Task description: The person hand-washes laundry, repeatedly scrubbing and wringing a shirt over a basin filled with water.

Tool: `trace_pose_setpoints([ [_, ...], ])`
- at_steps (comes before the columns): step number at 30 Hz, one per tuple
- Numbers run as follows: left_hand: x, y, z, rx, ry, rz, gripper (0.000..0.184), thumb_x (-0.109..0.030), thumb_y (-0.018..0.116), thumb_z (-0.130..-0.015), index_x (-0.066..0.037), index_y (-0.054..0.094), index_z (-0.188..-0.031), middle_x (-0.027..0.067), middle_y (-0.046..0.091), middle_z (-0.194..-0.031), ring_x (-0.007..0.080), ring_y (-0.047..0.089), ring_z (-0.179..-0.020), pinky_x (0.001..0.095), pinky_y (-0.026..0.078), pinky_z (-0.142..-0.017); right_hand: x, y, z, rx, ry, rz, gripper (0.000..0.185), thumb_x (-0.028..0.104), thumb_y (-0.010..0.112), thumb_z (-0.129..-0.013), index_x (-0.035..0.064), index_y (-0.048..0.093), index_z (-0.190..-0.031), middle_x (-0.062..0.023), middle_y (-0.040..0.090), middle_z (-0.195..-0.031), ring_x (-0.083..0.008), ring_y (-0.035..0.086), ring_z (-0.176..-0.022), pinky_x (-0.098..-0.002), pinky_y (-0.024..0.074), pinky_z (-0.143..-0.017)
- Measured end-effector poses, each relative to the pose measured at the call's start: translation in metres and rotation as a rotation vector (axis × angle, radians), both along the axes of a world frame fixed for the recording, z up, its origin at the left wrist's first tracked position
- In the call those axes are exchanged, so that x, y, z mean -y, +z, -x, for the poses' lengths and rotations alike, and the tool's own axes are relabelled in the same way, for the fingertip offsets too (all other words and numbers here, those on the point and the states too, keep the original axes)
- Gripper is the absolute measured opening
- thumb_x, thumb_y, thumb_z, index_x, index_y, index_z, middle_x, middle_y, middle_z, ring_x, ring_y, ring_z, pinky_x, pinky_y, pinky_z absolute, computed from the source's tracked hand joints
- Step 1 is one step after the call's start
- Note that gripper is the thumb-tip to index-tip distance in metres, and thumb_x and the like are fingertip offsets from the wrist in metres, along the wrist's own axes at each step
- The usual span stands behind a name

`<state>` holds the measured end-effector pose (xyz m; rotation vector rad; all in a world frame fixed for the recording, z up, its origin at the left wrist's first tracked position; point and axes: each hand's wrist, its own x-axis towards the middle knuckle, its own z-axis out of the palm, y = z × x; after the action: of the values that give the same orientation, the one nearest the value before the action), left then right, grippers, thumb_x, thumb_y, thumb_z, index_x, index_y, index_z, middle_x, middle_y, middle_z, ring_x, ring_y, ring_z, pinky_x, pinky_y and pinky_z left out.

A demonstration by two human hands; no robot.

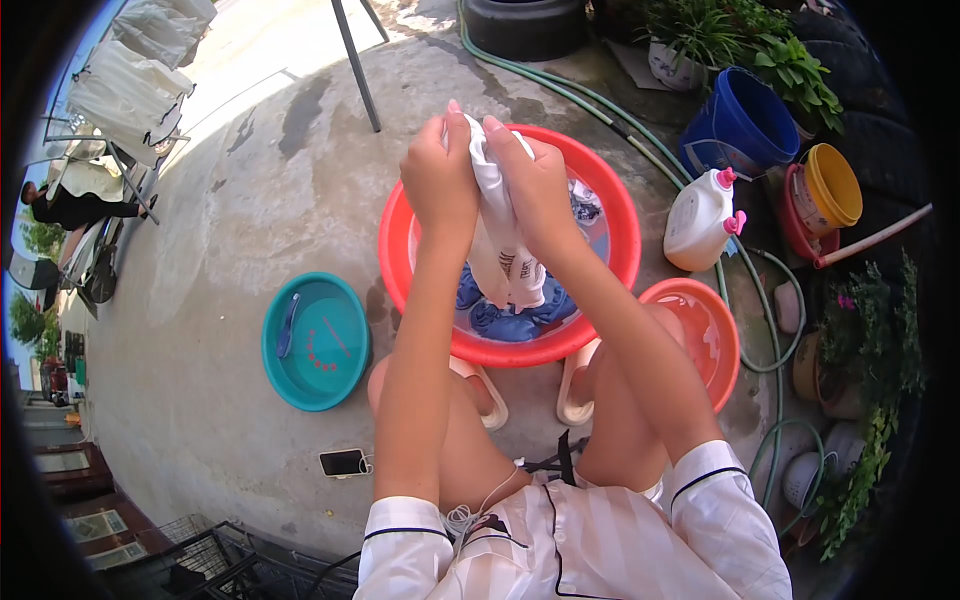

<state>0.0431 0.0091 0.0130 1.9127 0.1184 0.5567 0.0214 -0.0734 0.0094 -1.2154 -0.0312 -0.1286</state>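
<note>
Both my hands are closed on a wet white garment with dark lettering (493, 215), held up over a red basin (620, 245). My left hand (441, 180) grips its upper left side, and my right hand (535, 185) grips the upper right. The garment's lower end hangs down into the basin. Blue cloth (510, 320) lies in the water below it, and a patterned dark-and-white cloth (584, 203) shows at the basin's right inside. How far the garment's end dips into the water I cannot tell.
A teal basin (350, 382) with a blue brush (288, 326) stands left, near a phone (344, 463) on the concrete. To the right are an orange basin (727, 345), a detergent jug (697, 222), a green hose (640, 150), blue bucket (715, 130) and yellow bucket (835, 185).
</note>
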Motion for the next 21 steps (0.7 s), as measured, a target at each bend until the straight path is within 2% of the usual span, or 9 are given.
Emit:
trace_pose_setpoints([
  [2, 0.000, -0.003, 0.000, -0.011, -0.033, -0.024, 0.040, -0.032, 0.046, -0.088, 0.000, 0.052, -0.066, 0.0180, 0.053, -0.057, 0.0354, 0.052, -0.055, 0.0412, 0.038, -0.051, -0.007, 0.004, 0.009, 0.038, -0.007, 0.036, 0.030, 0.024, 0.055, -0.086, 0.0049, 0.056, -0.063, 0.0024, 0.052, -0.060, -0.0039, 0.044, -0.054, -0.0215, 0.0344, -0.049],
  [6, 0.014, 0.000, 0.013, 0.065, -0.066, -0.201, 0.037, -0.030, 0.047, -0.087, -0.001, 0.051, -0.065, 0.0179, 0.052, -0.055, 0.0356, 0.053, -0.053, 0.0423, 0.038, -0.050, 0.007, -0.001, -0.003, -0.034, -0.124, -0.211, 0.032, 0.027, 0.054, -0.086, 0.0073, 0.053, -0.061, 0.0024, 0.050, -0.059, -0.0046, 0.043, -0.052, -0.0227, 0.0337, -0.048],
  [9, 0.022, 0.005, 0.032, 0.054, -0.207, -0.161, 0.037, -0.030, 0.049, -0.088, 0.000, 0.052, -0.067, 0.0170, 0.049, -0.055, 0.0253, 0.044, -0.049, 0.0344, 0.036, -0.049, 0.021, 0.000, -0.007, -0.147, -0.121, -0.352, 0.033, 0.031, 0.054, -0.085, 0.0094, 0.050, -0.061, 0.0020, 0.047, -0.057, -0.0063, 0.043, -0.050, -0.0237, 0.0329, -0.047],
  [10, 0.027, 0.006, 0.041, 0.130, -0.242, -0.212, 0.037, -0.030, 0.050, -0.088, 0.000, 0.052, -0.067, 0.0171, 0.049, -0.055, 0.0268, 0.044, -0.049, 0.0347, 0.036, -0.049, 0.026, -0.003, -0.013, -0.225, -0.098, -0.422, 0.033, 0.034, 0.055, -0.083, 0.0110, 0.047, -0.061, 0.0014, 0.045, -0.056, -0.0084, 0.043, -0.049, -0.0246, 0.0333, -0.046],
  [12, 0.037, 0.007, 0.055, 0.286, -0.316, -0.314, 0.036, -0.029, 0.050, -0.088, 0.000, 0.051, -0.067, 0.0173, 0.048, -0.054, 0.0296, 0.044, -0.049, 0.0353, 0.036, -0.049, 0.033, -0.017, -0.026, -0.253, -0.106, -0.372, 0.033, 0.034, 0.055, -0.083, 0.0112, 0.046, -0.060, 0.0012, 0.044, -0.055, -0.0090, 0.043, -0.048, -0.0249, 0.0337, -0.047],
  [17, 0.027, 0.008, 0.040, 0.143, -0.179, -0.246, 0.038, -0.032, 0.048, -0.088, 0.000, 0.052, -0.068, 0.0170, 0.048, -0.054, 0.0304, 0.047, -0.050, 0.0364, 0.036, -0.049, 0.022, 0.000, -0.013, -0.265, -0.118, -0.443, 0.033, 0.032, 0.054, -0.084, 0.0084, 0.050, -0.061, 0.0009, 0.046, -0.056, -0.0082, 0.044, -0.050, -0.0241, 0.0353, -0.048],
  [18, 0.021, 0.008, 0.031, 0.096, -0.137, -0.243, 0.039, -0.033, 0.048, -0.088, 0.000, 0.052, -0.068, 0.0169, 0.048, -0.054, 0.0301, 0.048, -0.050, 0.0366, 0.036, -0.049, 0.016, 0.002, -0.009, -0.218, -0.109, -0.379, 0.032, 0.030, 0.054, -0.084, 0.0074, 0.051, -0.062, 0.0009, 0.048, -0.057, -0.0074, 0.045, -0.051, -0.0236, 0.0355, -0.048],
  [21, 0.003, -0.001, 0.009, 0.056, -0.041, -0.168, 0.040, -0.035, 0.045, -0.089, -0.002, 0.052, -0.068, 0.0181, 0.054, -0.058, 0.0367, 0.054, -0.055, 0.0427, 0.038, -0.049, 0.002, 0.003, 0.001, -0.077, -0.087, -0.182, 0.030, 0.025, 0.054, -0.085, 0.0049, 0.054, -0.063, 0.0006, 0.052, -0.060, -0.0052, 0.046, -0.053, -0.0222, 0.0356, -0.049],
])
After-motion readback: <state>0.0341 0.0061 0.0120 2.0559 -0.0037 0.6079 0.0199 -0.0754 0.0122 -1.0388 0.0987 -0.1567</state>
